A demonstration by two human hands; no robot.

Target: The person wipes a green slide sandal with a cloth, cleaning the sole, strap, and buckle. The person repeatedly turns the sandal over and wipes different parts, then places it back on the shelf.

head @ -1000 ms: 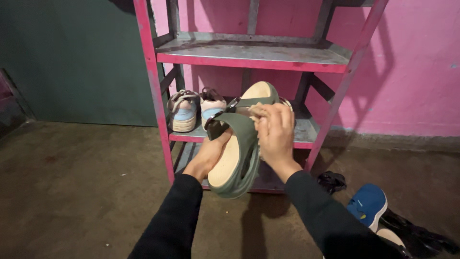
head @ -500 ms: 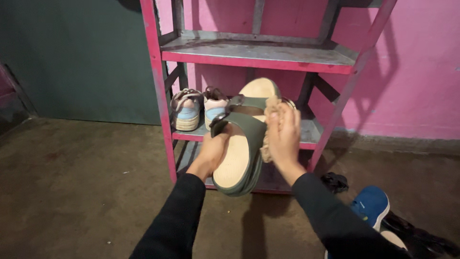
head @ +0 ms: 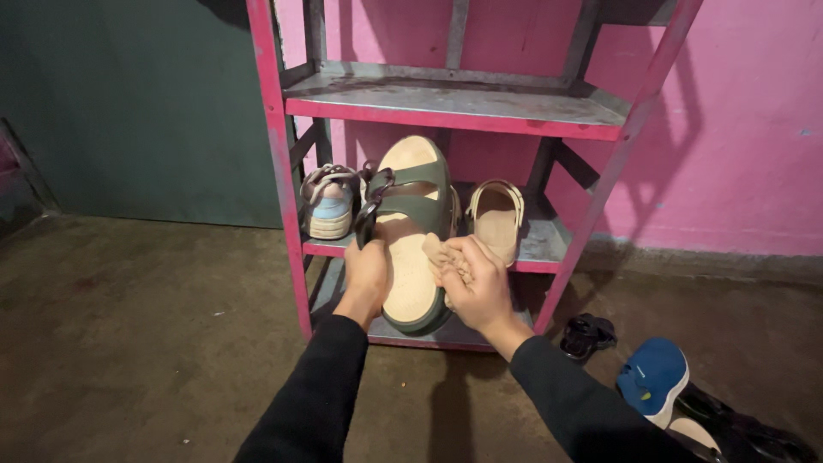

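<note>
Left hand grips a green sandal while right hand presses a bunched cloth at its footbed's 3 o'clock edge (wiping seemingly midway).

Both arms in black sleeves extending forward. Left hand gripping from the side, fingers curled, thumb on top. Right hand closing into a loose fist, knuckles up.

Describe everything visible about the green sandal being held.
The green sandal is a chunky slide with a tan footbed, a thick dark green sole and broad green straps, one with a dark buckle. It is held footbed up, toe pointing away, before the pink rack. The left hand grips its left edge; the right hand presses a beige cloth against its right side.
</note>
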